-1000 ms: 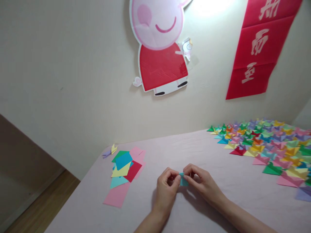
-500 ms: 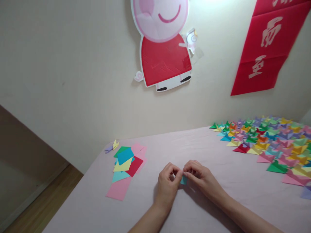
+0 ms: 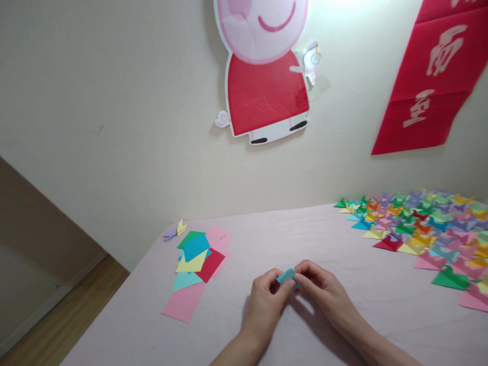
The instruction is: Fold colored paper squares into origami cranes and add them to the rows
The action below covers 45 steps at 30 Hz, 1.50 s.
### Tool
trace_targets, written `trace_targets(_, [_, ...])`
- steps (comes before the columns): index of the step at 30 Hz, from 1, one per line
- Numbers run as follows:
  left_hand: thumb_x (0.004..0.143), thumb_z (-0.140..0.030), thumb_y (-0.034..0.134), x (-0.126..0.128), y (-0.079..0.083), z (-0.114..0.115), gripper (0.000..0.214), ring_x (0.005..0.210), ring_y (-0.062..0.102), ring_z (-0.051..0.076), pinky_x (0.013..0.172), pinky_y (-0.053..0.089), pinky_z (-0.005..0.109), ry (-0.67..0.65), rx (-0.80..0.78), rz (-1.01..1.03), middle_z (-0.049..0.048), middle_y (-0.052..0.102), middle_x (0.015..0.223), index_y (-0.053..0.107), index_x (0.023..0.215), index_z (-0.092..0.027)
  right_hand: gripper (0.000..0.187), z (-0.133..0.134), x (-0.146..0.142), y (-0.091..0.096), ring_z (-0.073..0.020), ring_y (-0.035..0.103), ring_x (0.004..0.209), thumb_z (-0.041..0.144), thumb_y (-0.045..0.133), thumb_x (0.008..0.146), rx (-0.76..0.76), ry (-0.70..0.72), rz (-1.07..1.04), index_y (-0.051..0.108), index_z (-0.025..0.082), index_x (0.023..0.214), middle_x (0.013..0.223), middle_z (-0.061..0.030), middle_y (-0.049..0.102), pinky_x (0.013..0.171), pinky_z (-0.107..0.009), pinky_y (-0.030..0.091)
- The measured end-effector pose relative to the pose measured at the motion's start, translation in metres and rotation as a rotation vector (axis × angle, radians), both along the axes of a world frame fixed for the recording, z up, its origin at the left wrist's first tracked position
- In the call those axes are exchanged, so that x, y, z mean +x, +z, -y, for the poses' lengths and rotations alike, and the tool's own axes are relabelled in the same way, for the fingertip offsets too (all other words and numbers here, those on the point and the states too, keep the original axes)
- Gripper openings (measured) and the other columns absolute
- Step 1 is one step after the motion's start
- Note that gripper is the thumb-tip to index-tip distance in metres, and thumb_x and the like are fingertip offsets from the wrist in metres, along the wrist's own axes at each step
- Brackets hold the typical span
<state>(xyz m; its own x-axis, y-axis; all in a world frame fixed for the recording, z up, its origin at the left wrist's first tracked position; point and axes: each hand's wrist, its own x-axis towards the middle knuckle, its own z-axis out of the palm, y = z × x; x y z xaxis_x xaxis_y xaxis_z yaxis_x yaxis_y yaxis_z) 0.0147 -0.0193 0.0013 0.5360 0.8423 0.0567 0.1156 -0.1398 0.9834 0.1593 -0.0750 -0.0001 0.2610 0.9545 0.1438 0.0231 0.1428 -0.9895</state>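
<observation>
Low over the pink tablecloth, both of my hands pinch one small teal folded paper piece between them. My left hand has its fingers curled and grips the piece's left side. My right hand grips the right side with thumb and fingertips. Most of the paper is hidden by my fingers; only a teal flap sticks up.
A loose stack of coloured paper squares lies to the left, with a small yellow and purple folded figure behind it. Many folded paper figures cover the table's right side. A cartoon pig cutout and a red banner hang on the wall.
The teal flap has come up between my fingertips, where before it lay lower and more hidden. My hands stay together at the same spot; the view has shifted slightly.
</observation>
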Motion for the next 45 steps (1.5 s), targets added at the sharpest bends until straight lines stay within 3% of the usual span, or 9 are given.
trace_targets(3, [0.085,-0.038,0.064,-0.001,0.000,0.001,0.021,0.068,0.056,0.016,0.063,0.040,0.023,-0.003,-0.002,-0.018,-0.0010,0.066,0.071,0.069,0.078,-0.019,0.032,0.001,-0.001,0.000,-0.0172,0.058,0.068,0.051,0.064,0.083,0.013,-0.004,0.073,0.066,0.019,0.077,0.071,-0.0005,0.063,0.063,-0.029,0.048])
trace_targets(7, [0.087,-0.038,0.063,-0.001,-0.001,0.005,0.023,0.067,0.057,0.017,0.062,0.039,0.025,0.002,0.131,-0.174,-0.0008,0.067,0.069,0.070,0.073,-0.021,0.028,0.002,-0.002,0.003,-0.0157,0.054,0.063,0.046,0.066,0.081,0.015,-0.016,0.190,0.066,0.019,0.072,0.069,0.0004,0.059,0.058,-0.027,0.044])
trace_targets(14, [0.093,-0.033,0.056,-0.001,0.002,0.008,0.028,0.072,0.058,0.020,0.069,0.037,0.028,-0.026,0.243,-0.236,0.0002,0.068,0.070,0.065,0.068,-0.022,0.033,0.002,0.003,0.004,-0.0162,0.056,0.061,0.051,0.064,0.081,-0.035,0.013,0.019,0.061,0.020,0.069,0.064,0.0016,0.060,0.059,-0.027,0.045])
trace_targets(19, [0.095,-0.031,0.051,-0.004,-0.006,0.005,0.026,0.078,0.057,0.022,0.070,0.035,0.029,-0.060,0.336,-0.315,0.0028,0.066,0.076,0.060,0.072,-0.022,0.028,0.001,0.003,0.001,-0.0177,0.056,0.070,0.043,0.061,0.086,0.049,0.008,0.265,0.065,0.020,0.071,0.071,-0.0007,0.060,0.064,-0.029,0.043])
trace_targets(24, [0.095,-0.027,0.046,-0.003,-0.015,0.000,0.023,0.082,0.056,0.022,0.073,0.036,0.030,-0.104,0.420,-0.361,0.0038,0.065,0.080,0.057,0.076,-0.021,0.025,0.001,0.002,-0.001,-0.0176,0.054,0.072,0.038,0.058,0.088,0.089,-0.043,0.282,0.060,0.020,0.069,0.072,-0.0005,0.059,0.067,-0.029,0.041])
trace_targets(31, [0.093,-0.024,0.048,-0.002,-0.008,0.002,0.020,0.081,0.054,0.021,0.072,0.036,0.029,-0.110,0.409,-0.411,0.0022,0.062,0.079,0.053,0.074,-0.020,0.022,-0.002,0.003,-0.004,-0.0173,0.051,0.071,0.035,0.056,0.087,0.126,-0.067,0.277,0.054,0.021,0.070,0.072,0.0009,0.054,0.066,-0.029,0.039])
trace_targets(35, [0.090,-0.021,0.049,-0.002,-0.003,0.006,0.021,0.081,0.054,0.021,0.072,0.036,0.029,-0.085,0.370,-0.420,0.0023,0.062,0.076,0.049,0.069,-0.020,0.022,-0.001,0.003,-0.001,-0.0180,0.052,0.074,0.034,0.054,0.089,0.126,-0.014,0.318,0.056,0.021,0.071,0.074,0.0000,0.056,0.069,-0.030,0.039])
trace_targets(41, [0.087,-0.022,0.050,-0.001,-0.007,0.004,0.021,0.078,0.054,0.021,0.071,0.036,0.029,-0.097,0.398,-0.431,0.0017,0.060,0.072,0.050,0.066,-0.020,0.025,0.001,0.002,0.000,-0.0174,0.051,0.071,0.037,0.053,0.090,0.105,-0.045,0.317,0.054,0.021,0.070,0.072,0.0006,0.054,0.067,-0.029,0.039])
trace_targets(45, [0.086,-0.030,0.054,-0.002,-0.009,0.002,0.022,0.071,0.055,0.019,0.068,0.039,0.027,-0.068,0.242,-0.379,0.0004,0.059,0.065,0.054,0.067,-0.020,0.027,-0.001,0.005,0.001,-0.0184,0.055,0.075,0.042,0.050,0.090,0.063,-0.010,0.272,0.058,0.021,0.076,0.076,-0.0006,0.057,0.070,-0.030,0.042])
